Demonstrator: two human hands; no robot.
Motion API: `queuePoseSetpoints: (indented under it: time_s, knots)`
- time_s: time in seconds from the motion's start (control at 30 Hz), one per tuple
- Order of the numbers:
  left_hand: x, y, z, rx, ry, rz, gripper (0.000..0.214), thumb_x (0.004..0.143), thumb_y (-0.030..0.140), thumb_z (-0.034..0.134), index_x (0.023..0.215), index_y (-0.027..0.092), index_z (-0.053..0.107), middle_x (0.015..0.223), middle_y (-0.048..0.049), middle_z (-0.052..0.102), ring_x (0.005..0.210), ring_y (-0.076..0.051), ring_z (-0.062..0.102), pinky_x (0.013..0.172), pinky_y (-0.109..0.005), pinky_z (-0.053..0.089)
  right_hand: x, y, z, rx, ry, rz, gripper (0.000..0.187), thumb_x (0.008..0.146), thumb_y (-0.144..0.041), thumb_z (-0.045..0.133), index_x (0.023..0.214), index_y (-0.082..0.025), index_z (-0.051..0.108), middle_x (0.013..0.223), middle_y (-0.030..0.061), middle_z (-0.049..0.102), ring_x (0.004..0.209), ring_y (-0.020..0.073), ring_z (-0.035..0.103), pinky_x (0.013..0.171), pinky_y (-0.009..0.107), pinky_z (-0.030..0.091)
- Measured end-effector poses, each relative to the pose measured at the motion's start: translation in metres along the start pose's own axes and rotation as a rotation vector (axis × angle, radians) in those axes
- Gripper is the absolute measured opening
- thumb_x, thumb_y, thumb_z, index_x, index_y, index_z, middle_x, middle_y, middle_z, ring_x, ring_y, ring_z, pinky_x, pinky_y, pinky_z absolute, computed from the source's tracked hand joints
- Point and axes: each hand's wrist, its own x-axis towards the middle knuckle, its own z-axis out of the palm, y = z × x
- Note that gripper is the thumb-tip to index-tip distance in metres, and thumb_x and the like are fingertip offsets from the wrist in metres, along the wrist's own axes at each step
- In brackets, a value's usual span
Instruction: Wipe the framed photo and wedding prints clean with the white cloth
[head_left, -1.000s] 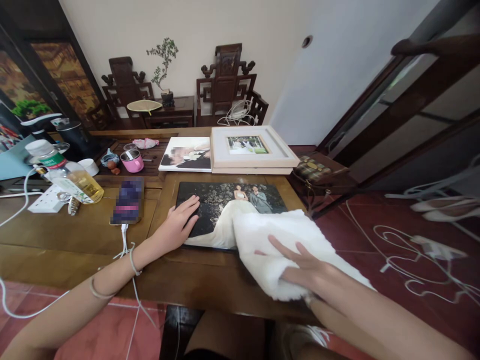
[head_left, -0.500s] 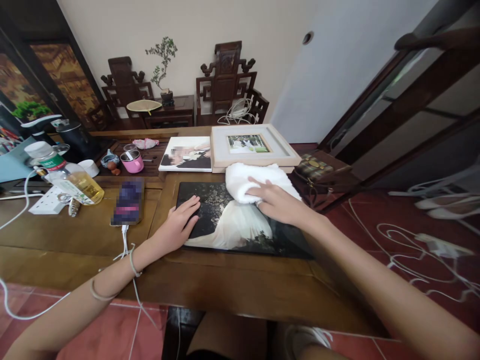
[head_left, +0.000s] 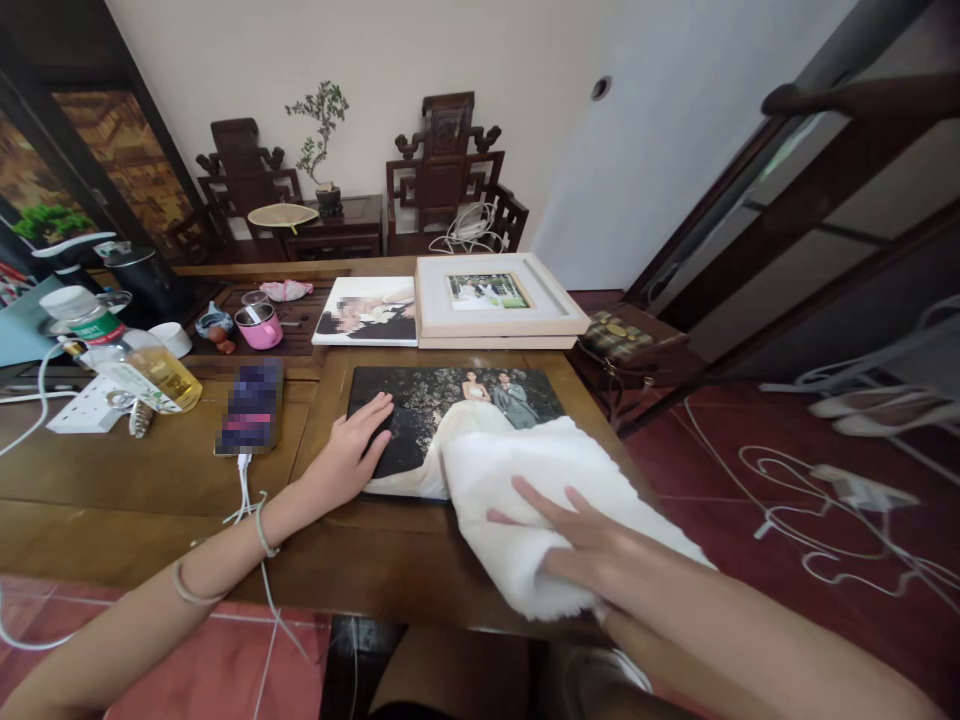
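Note:
A dark unframed photo print (head_left: 442, 405) of a couple lies flat on the wooden table (head_left: 135, 470). My left hand (head_left: 352, 455) rests flat on the print's left part, fingers stretched out. My right hand (head_left: 581, 535) lies palm down with spread fingers on a white fluffy cloth (head_left: 540, 485), which covers the print's near right corner and reaches over the table's front edge.
Behind the print lie a second photo print (head_left: 367, 312) and a pale framed picture (head_left: 495, 300). To the left are a phone (head_left: 251, 407) on a white cable, a bottle (head_left: 131, 355), a pink cup (head_left: 259, 325) and a power strip (head_left: 79, 410). Cables trail over the red floor at right.
My right hand has drawn the cloth from the print's far edge back toward me to its near right corner. The left hand has stayed put on the print.

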Motion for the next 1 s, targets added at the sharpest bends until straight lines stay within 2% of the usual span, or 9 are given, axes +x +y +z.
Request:
queuePoseSetpoints:
  time_s: [0.07, 0.17, 0.3, 0.4, 0.5, 0.57, 0.7, 0.87, 1.0]
  knots:
    - [0.000, 0.000, 0.000, -0.006, 0.001, 0.004, 0.039, 0.096, 0.024, 0.036, 0.134, 0.019, 0.046, 0.147, -0.0111, 0.040, 0.140, -0.022, 0.031, 0.111, -0.048, 0.032, -0.002, -0.003, -0.004, 0.026, -0.016, -0.027, 0.051, 0.068, -0.002, 0.043, 0.101, -0.031, 0.069, 0.142, -0.0036, 0.046, 0.136, 0.0283, 0.029, 0.111, 0.050, 0.029]
    - [0.001, -0.001, -0.001, -0.003, -0.011, 0.013, 0.040, 0.097, 0.024, 0.036, 0.135, 0.019, 0.045, 0.148, -0.0110, 0.038, 0.141, -0.023, 0.029, 0.111, -0.049, 0.031, 0.011, 0.003, -0.016, 0.031, -0.028, -0.014, 0.050, 0.064, -0.001, 0.042, 0.097, -0.029, 0.068, 0.144, -0.0033, 0.043, 0.137, 0.0280, 0.027, 0.112, 0.047, 0.029]
    - [0.001, -0.002, -0.001, 0.012, -0.039, 0.012, 0.041, 0.097, 0.025, 0.036, 0.136, 0.018, 0.043, 0.147, -0.0117, 0.040, 0.139, -0.023, 0.031, 0.110, -0.050, 0.032, 0.052, 0.025, -0.031, -0.023, 0.000, 0.049, 0.046, 0.067, -0.001, 0.042, 0.101, -0.021, 0.066, 0.145, 0.0083, 0.044, 0.138, 0.0301, 0.026, 0.112, 0.049, 0.027]
    - [0.002, -0.003, -0.001, 0.009, -0.033, 0.019, 0.041, 0.097, 0.025, 0.036, 0.136, 0.017, 0.044, 0.147, -0.0126, 0.040, 0.139, -0.023, 0.032, 0.109, -0.050, 0.033, 0.089, 0.046, -0.037, -0.079, 0.053, 0.054, 0.047, 0.070, 0.001, 0.040, 0.106, -0.018, 0.062, 0.139, 0.0131, 0.051, 0.139, 0.0295, 0.024, 0.109, 0.052, 0.030]
    - [0.002, -0.004, -0.001, 0.005, -0.026, 0.033, 0.041, 0.097, 0.025, 0.037, 0.136, 0.018, 0.045, 0.147, -0.0125, 0.040, 0.139, -0.023, 0.032, 0.109, -0.049, 0.034, 0.116, 0.063, -0.035, -0.128, 0.151, 0.043, 0.049, 0.070, 0.003, 0.037, 0.109, -0.014, 0.061, 0.127, 0.0166, 0.060, 0.140, 0.0299, 0.022, 0.107, 0.057, 0.028]
    - [0.002, -0.004, 0.000, 0.006, -0.025, 0.036, 0.041, 0.097, 0.025, 0.037, 0.136, 0.017, 0.044, 0.147, -0.0124, 0.040, 0.139, -0.023, 0.033, 0.109, -0.049, 0.034, 0.122, 0.066, -0.029, -0.165, 0.210, 0.061, 0.048, 0.070, 0.002, 0.037, 0.109, -0.011, 0.060, 0.127, 0.0193, 0.059, 0.141, 0.0316, 0.020, 0.107, 0.060, 0.024]
    - [0.002, -0.005, 0.000, 0.008, -0.027, 0.033, 0.042, 0.096, 0.025, 0.037, 0.137, 0.016, 0.044, 0.147, -0.0126, 0.040, 0.139, -0.024, 0.033, 0.109, -0.050, 0.034, 0.099, 0.048, -0.016, -0.165, 0.205, 0.059, 0.047, 0.068, 0.003, 0.038, 0.106, -0.012, 0.061, 0.139, 0.0182, 0.049, 0.141, 0.0331, 0.015, 0.109, 0.062, 0.019]
    - [0.001, -0.004, 0.000, 0.019, -0.018, 0.035, 0.041, 0.096, 0.025, 0.037, 0.137, 0.019, 0.044, 0.146, -0.0118, 0.041, 0.138, -0.024, 0.034, 0.109, -0.049, 0.034, 0.041, 0.006, -0.012, -0.070, -0.020, -0.015, 0.053, 0.062, 0.008, 0.037, 0.099, -0.018, 0.064, 0.145, 0.0115, 0.043, 0.142, 0.0283, 0.009, 0.112, 0.056, 0.022]
    - [0.002, -0.004, 0.000, 0.028, -0.019, 0.044, 0.041, 0.096, 0.025, 0.038, 0.135, 0.017, 0.046, 0.146, -0.0123, 0.041, 0.138, -0.023, 0.034, 0.110, -0.048, 0.033, 0.014, -0.009, -0.010, -0.024, -0.127, -0.107, 0.065, 0.057, 0.009, 0.035, 0.106, -0.022, 0.064, 0.149, 0.0032, 0.039, 0.143, 0.0255, 0.009, 0.112, 0.052, 0.025]
